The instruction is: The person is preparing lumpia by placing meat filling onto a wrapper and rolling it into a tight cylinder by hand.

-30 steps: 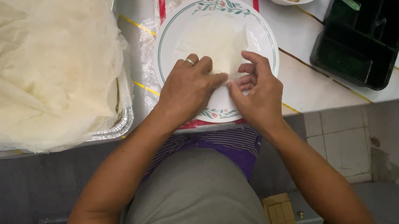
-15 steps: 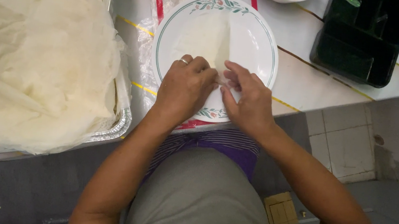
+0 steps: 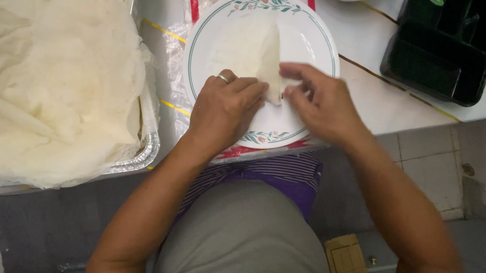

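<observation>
While both press it, wrapper (image 3: 255, 52) (folded) lies just above left hand (image 3: 224, 109).

Left hand (image 3: 225, 108) and right hand (image 3: 318, 103) press a thin, pale folded pastry sheet (image 3: 255, 52) on a round white floral-rimmed plate (image 3: 315, 38) at the bench's near edge. A foil tray of pale sheets (image 3: 42, 61) occupies the left end.

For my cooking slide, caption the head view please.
Left hand and right hand fold a thin pale wrapper on a round white floral-rimmed plate.
</observation>
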